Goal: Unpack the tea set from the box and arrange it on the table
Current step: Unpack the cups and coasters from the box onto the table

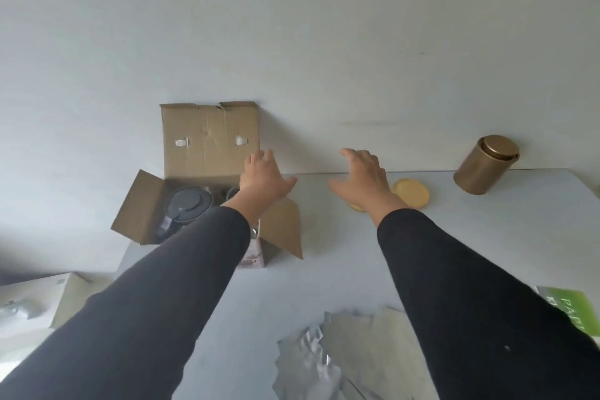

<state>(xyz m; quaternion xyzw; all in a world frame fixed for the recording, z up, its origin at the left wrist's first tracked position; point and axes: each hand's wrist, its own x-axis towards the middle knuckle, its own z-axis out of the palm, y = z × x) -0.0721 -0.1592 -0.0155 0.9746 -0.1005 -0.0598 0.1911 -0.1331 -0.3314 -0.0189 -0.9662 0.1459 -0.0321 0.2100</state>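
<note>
An open cardboard box (207, 143) stands at the table's far left corner, flaps spread, back flap against the wall. Inside lies a dark grey teapot (186, 206) with its lid up, and a cup rim (232, 193) shows beside it. My left hand (264, 180) hovers over the box's right side, fingers apart, holding nothing. My right hand (363, 182) is spread above the table to the right of the box, also empty. Two yellow round coasters (412, 193) lie just beyond my right wrist, one partly hidden under it.
A gold tin canister (485, 166) stands at the far right by the wall. Crumpled silver foil and paper (341, 351) lie at the near edge of the light grey table (324, 269), a green booklet (571, 305) at the right. A white box (42, 299) sits lower left, off the table.
</note>
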